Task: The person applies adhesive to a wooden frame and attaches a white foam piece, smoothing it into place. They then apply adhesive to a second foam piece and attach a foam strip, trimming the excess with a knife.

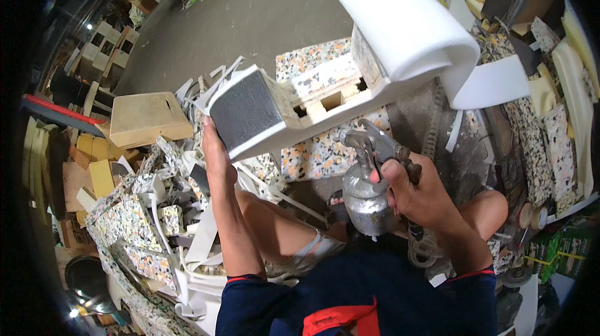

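My left hand (215,155) grips the left end of a long wooden piece (331,98) with white foam along its edge, a dark grey pad (244,113) on that end and square openings in its middle. A thick curled white foam sheet (400,23) rises from its right end. My right hand (412,192) is closed on a metal spray gun (369,142) with a silver cup (365,201) below it, just under the wooden piece. Speckled foam boards (312,161) lie on the floor beneath.
Piled foam offcuts (144,230) lie to my left beside a plywood box (147,120). Stacked foam strips (562,142) crowd the right. A hose (431,133) runs along the floor (237,17). Wooden parts (109,48) stand at the back left.
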The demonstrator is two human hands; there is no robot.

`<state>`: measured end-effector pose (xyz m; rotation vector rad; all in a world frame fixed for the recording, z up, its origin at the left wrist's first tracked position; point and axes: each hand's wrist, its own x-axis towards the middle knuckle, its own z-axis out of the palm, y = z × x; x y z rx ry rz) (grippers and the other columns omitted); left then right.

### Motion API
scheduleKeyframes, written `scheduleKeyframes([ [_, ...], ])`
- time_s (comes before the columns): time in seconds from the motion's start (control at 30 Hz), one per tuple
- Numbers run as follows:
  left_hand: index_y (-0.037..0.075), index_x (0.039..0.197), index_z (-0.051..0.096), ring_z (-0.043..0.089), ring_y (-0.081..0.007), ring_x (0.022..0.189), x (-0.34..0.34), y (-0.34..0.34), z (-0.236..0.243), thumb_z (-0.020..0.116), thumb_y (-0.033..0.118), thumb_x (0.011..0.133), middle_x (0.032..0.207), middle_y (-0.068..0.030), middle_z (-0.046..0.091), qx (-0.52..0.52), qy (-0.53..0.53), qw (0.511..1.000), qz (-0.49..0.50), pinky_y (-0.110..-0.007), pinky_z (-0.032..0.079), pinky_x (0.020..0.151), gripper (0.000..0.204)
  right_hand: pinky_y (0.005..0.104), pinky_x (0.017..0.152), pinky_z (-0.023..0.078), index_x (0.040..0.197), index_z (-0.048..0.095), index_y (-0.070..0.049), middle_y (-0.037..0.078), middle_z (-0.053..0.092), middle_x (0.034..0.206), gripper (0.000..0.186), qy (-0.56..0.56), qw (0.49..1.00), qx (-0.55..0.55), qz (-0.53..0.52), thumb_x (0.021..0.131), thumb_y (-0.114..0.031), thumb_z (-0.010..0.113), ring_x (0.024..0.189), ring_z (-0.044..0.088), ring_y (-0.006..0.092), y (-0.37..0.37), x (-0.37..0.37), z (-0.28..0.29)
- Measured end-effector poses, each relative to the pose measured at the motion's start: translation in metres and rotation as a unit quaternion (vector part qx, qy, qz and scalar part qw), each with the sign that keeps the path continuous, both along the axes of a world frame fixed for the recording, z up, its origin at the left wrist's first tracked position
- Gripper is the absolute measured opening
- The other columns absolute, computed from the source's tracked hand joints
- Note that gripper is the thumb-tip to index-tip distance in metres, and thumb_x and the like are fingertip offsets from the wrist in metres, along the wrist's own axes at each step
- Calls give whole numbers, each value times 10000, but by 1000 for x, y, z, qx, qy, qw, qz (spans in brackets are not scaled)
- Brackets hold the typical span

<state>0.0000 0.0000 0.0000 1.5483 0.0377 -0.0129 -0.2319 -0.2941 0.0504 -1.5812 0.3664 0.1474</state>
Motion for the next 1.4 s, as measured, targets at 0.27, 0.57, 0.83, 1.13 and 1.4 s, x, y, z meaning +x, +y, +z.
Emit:
scheduleKeyframes([
  [0.27,-65,1476,444,470,-246,1364,10,8,-14,365,504,1101,1496,-170,494,31,-26,998,-43,-343,324,1160,685,321,632,494,962,677,35,58,666,750,431,-18,998,-55,-35,1044,-376,580,692,590,119,0,11,25],
  [0.57,-94,1577,158,295,-290,1502,-5,24,-17,472,451,1076,1628,-257,267,-46,25,994,-94,-340,215,1225,804,263,443,409,977,668,19,48,649,749,503,-90,978,-179,-56,1080,-437,483,484,517,89,32,4,80],
  [0.83,-72,1606,84,285,-333,1513,-30,21,-6,533,442,1055,1650,-291,198,-86,12,989,-116,-386,246,1221,877,258,401,405,1107,643,36,91,667,801,607,-25,958,-279,-56,1090,-516,390,465,523,116,73,16,141],
  [1.13,-90,1567,248,312,-303,1496,-68,36,-86,427,348,1106,1619,-272,292,-177,-27,983,36,-381,249,1224,660,241,423,414,1100,635,33,71,651,771,666,8,954,-300,-5,1072,-581,379,468,532,99,107,18,141],
  [1.4,-108,1493,381,449,-387,1408,-108,25,-181,780,176,902,1506,-308,456,29,-27,999,25,-431,346,1170,767,242,434,420,1210,642,20,98,702,863,692,-56,956,-273,-86,1079,-586,333,498,536,104,118,-5,145],
])
